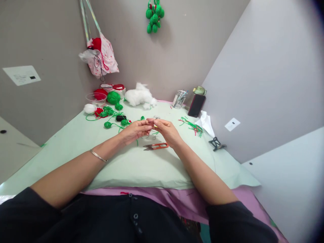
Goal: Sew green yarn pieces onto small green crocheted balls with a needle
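Over the middle of the table, my left hand [135, 131] and my right hand [167, 131] meet at the fingertips. Both are closed in a pinch, and whatever is between the fingers is too small or hidden to name. A thin dark thread [145, 137] loops just below them. Thread snips [159, 146] with an orange handle lie on the pale green cloth under my right hand. Left of my left hand are small green yarn balls [107, 125], loose green yarn [108, 111] and a black object [120, 118].
White stuffing [140, 96] sits at the back, beside a green yarn ball [113, 97] and a clear tub [96, 98]. To the right are yarn scraps [193, 126], a cup of tools [179, 99], a phone [196, 105], white tissue [206, 123] and a black stand [217, 144].
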Motion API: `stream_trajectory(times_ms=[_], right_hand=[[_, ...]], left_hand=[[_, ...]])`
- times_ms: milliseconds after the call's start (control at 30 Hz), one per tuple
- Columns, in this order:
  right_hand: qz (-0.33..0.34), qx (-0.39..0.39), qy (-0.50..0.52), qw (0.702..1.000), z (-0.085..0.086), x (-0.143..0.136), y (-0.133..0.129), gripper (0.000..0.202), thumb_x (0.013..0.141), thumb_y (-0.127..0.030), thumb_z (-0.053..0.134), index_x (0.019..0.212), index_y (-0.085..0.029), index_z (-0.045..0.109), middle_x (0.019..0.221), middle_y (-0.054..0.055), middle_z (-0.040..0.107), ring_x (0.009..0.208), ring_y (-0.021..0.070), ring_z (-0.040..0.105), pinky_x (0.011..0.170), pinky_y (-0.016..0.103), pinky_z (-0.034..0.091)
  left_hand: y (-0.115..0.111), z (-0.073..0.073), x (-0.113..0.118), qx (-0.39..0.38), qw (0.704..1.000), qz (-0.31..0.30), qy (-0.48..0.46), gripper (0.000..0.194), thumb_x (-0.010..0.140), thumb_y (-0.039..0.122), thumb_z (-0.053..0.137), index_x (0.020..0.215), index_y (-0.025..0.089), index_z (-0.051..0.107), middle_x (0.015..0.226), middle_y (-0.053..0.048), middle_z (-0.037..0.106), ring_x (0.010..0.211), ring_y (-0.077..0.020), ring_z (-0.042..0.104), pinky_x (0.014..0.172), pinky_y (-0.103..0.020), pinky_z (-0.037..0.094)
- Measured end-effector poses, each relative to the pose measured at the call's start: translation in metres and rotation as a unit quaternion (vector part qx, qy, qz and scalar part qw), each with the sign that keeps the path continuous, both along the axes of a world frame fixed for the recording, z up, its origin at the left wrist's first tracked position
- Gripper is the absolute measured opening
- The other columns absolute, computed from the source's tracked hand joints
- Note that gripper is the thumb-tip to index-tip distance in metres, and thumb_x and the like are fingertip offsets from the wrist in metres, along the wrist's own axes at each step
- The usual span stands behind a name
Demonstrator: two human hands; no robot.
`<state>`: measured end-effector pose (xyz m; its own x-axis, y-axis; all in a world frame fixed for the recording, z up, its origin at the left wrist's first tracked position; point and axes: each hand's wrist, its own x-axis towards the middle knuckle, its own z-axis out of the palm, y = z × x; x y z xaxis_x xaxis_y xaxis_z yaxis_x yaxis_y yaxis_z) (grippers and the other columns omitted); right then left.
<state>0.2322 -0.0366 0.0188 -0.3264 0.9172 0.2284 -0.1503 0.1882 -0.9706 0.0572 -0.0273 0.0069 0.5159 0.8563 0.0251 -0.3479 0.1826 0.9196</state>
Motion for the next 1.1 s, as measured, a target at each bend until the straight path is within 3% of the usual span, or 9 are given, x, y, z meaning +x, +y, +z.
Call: stream_trajectory(times_ms=[300, 400, 567, 767, 1100], right_hand=[[0.019, -0.018, 0.006, 1.000, -0.001, 0.000, 0.001, 0.029, 0.080, -0.047, 0.068, 0.093, -0.023, 0.077, 0.100, 0.005, 0.073, 0.094, 0.0165, 0.063, 0.090, 0.031, 0.048], [0.019, -0.017, 0.010, 1.000, 0.000, 0.001, 0.000, 0.028, 0.081, -0.045, 0.066, 0.093, -0.022, 0.076, 0.101, 0.006, 0.072, 0.096, 0.0168, 0.063, 0.089, 0.031, 0.049], [-0.017, -0.051, 0.050, 0.997, 0.006, 0.008, 0.002, 0.023, 0.076, -0.041, 0.072, 0.090, -0.023, 0.075, 0.104, 0.005, 0.071, 0.095, 0.0149, 0.063, 0.082, 0.026, 0.050], [-0.044, -0.097, 0.121, 0.987, 0.010, 0.020, 0.010, 0.023, 0.067, -0.035, 0.081, 0.085, -0.022, 0.074, 0.088, 0.001, 0.072, 0.076, 0.0085, 0.062, 0.070, 0.019, 0.050], [-0.079, -0.091, 0.160, 0.980, 0.017, 0.029, 0.015, 0.025, 0.066, -0.033, 0.082, 0.085, -0.019, 0.074, 0.080, -0.001, 0.071, 0.064, 0.0049, 0.060, 0.058, 0.014, 0.050]], left_hand=[[-0.003, 0.004, 0.001, -0.002, 1.000, -0.020, 0.007, 0.033, 0.075, 0.023, 0.075, 0.107, 0.016, 0.071, 0.077, 0.000, 0.061, 0.063, -0.0063, 0.052, 0.065, -0.021, 0.044], [-0.003, 0.003, 0.001, 0.000, 1.000, -0.020, 0.014, 0.030, 0.075, 0.025, 0.075, 0.103, 0.015, 0.071, 0.072, 0.000, 0.059, 0.062, -0.0069, 0.052, 0.064, -0.021, 0.043], [-0.003, 0.003, 0.000, 0.003, 0.999, -0.024, 0.027, 0.018, 0.075, 0.027, 0.074, 0.086, 0.013, 0.069, 0.070, 0.001, 0.058, 0.061, -0.0067, 0.052, 0.064, -0.022, 0.043], [-0.002, 0.004, -0.002, 0.000, 0.999, -0.033, 0.042, 0.019, 0.076, 0.028, 0.074, 0.085, 0.013, 0.067, 0.072, 0.000, 0.058, 0.061, -0.0064, 0.052, 0.064, -0.021, 0.043], [-0.003, 0.005, -0.002, -0.006, 0.998, -0.034, 0.061, 0.023, 0.075, 0.030, 0.075, 0.086, 0.012, 0.065, 0.073, 0.001, 0.058, 0.062, -0.0053, 0.052, 0.064, -0.019, 0.043]])
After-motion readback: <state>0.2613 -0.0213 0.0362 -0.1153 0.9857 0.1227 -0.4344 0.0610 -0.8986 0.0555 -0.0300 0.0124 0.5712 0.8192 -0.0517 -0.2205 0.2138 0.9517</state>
